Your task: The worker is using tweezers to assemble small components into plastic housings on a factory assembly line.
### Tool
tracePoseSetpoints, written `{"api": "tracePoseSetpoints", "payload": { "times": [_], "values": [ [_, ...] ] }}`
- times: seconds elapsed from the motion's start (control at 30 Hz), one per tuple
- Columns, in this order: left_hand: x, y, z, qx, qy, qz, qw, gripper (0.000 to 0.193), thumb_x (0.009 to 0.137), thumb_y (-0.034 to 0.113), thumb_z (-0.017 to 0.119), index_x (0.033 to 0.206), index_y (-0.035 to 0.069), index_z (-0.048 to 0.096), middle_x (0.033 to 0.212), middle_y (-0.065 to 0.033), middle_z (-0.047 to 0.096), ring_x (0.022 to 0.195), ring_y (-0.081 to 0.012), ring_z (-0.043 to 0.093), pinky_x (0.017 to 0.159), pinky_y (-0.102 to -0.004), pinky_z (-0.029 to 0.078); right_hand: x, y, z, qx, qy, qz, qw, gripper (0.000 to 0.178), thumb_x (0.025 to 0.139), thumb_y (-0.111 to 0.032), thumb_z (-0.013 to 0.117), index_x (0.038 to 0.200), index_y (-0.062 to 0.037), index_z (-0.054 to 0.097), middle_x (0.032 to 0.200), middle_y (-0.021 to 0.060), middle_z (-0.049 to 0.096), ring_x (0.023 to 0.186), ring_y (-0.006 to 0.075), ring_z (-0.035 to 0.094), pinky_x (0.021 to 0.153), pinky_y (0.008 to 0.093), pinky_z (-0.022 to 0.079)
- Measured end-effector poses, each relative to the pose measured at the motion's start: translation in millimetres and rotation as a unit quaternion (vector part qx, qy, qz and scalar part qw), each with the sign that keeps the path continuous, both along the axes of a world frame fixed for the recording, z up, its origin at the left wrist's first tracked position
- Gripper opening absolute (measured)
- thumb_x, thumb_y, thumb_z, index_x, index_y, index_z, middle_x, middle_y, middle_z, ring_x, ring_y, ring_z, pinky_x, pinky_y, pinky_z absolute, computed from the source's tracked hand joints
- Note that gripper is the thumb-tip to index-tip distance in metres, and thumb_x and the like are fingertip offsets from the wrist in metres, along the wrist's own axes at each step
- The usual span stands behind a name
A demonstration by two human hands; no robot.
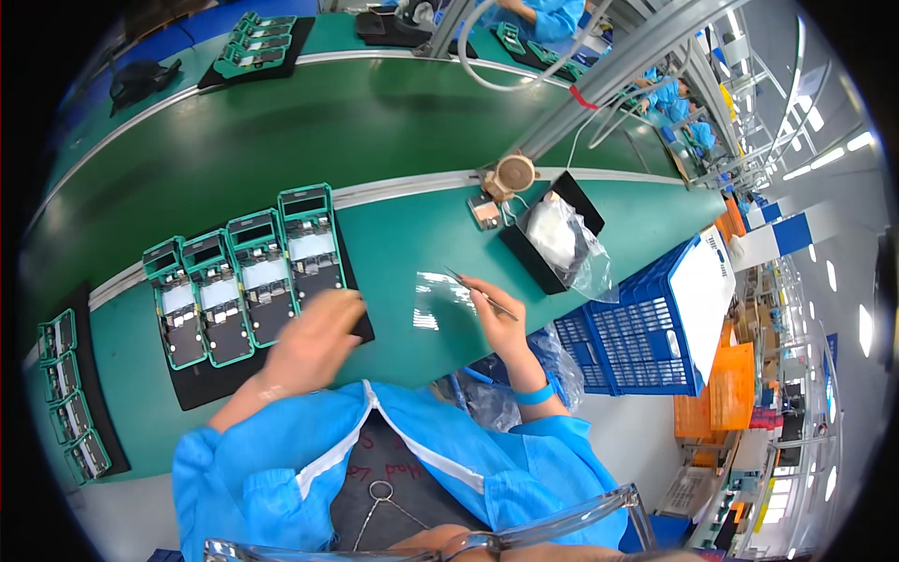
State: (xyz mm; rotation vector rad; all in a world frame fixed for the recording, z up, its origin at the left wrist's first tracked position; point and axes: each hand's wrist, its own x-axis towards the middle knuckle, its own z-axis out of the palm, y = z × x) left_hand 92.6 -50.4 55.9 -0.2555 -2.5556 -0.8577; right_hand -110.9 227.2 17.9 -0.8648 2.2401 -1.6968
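Right hand [494, 314] pinching tweezers [482, 292], tips poked at a clear film [438, 300] lying on the green bench [393, 244], just right of the black mat [201, 379]. Left hand [316, 339] blurred, down on the mat's near right corner beside the rightmost of four green trays [311, 245]; can't tell if gripping anything or just resting flat.

Stuff that could go sideways, just guessing:
- Film so thin and see-through, easy to crease or scratch with those pointy tips.
- Could slip off the tweezers and slide toward the near edge, then into the blue crate [637, 328] on the right.
- Left hand so close to the trays, a bump might shift the row.
- Bag in the black box [552, 229] far right, well apart, probably fine.
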Motion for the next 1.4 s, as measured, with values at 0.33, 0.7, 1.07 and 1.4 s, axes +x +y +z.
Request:
{"api": "tracePoseSetpoints", "payload": {
  "times": [0.33,0.7,1.07,1.4],
  "values": [
    [-51.6,55.0,-62.6,-0.243,-0.031,-0.129,0.961,0.075,0.083,0.045,0.078,0.142,0.002,0.059,0.155,-0.015,0.051,0.147,-0.0338,0.043,0.117,-0.0496,0.038,18.8,13.2,-1.1,0.067,0.205,0.043,0.975,0.024,0.091,0.007,0.068,0.113,0.0006,0.075,0.118,0.0183,0.075,0.113,0.0331,0.072,0.097,0.0393,0.057],
    [-36.7,51.2,-73.0,-0.246,0.008,-0.085,0.966,0.079,0.076,0.045,0.083,0.14,0.005,0.059,0.152,-0.0161,0.053,0.14,-0.0365,0.05,0.114,-0.048,0.043,12.7,-16.3,-11.9,0.047,0.27,0.158,0.949,0.029,0.085,0.009,0.072,0.113,0.0013,0.073,0.12,0.0192,0.074,0.116,0.0374,0.07,0.097,0.0436,0.057],
    [-34.7,49.6,-74.8,-0.24,0.003,-0.09,0.967,0.077,0.079,0.046,0.08,0.14,0.005,0.059,0.152,-0.0163,0.053,0.143,-0.0349,0.048,0.117,-0.0498,0.041,5.7,-24.6,-11.7,0.045,0.295,0.189,0.935,0.029,0.084,0.01,0.073,0.113,0.0023,0.072,0.121,0.0205,0.073,0.115,0.0387,0.07,0.096,0.0445,0.059],
    [-35.4,46.1,-81.4,-0.252,0.025,-0.088,0.963,0.074,0.082,0.048,0.078,0.14,0.005,0.059,0.15,-0.0164,0.054,0.142,-0.0343,0.049,0.115,-0.0501,0.042,-3.2,-45.7,-1.2,0.044,0.364,0.217,0.905,0.031,0.082,0.007,0.072,0.113,0.0036,0.07,0.123,0.0217,0.071,0.115,0.0394,0.069,0.093,0.0443,0.06]
  ]
}}
